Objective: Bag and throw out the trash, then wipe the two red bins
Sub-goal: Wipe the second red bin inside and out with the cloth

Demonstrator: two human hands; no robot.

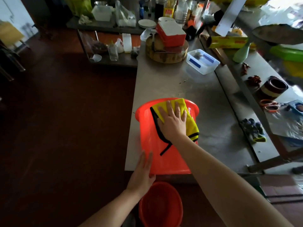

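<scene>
Head view: red bin [152, 145] is bright orange-red plastic, smooth tapered wall, flanged rim. It lies on its side on the steel table [172, 82], mouth facing away from the person, base at the near table edge. Right hand [173, 120] is on top of the bin near the rim end, palm down, fingers straight and spread, pressing a yellow cloth [191, 126] onto the wall. No curl, no pinch. The cloth has black edging; it sticks out past the fingertips and to the hand's right, and a black edge strip trails down the wall below the wrist. Left hand [142, 171] is flat against the bin's left side at the base end, fingers straight and together, pointing away from the person. It touches the wall, no grip. So the bin sits between both hands: right on top, left on the flank. Second red bin [161, 208] is darker red and stands upright on the floor, mouth up, directly under the left wrist, between the two forearms, near the table edge. Neither hand touches it.
</scene>
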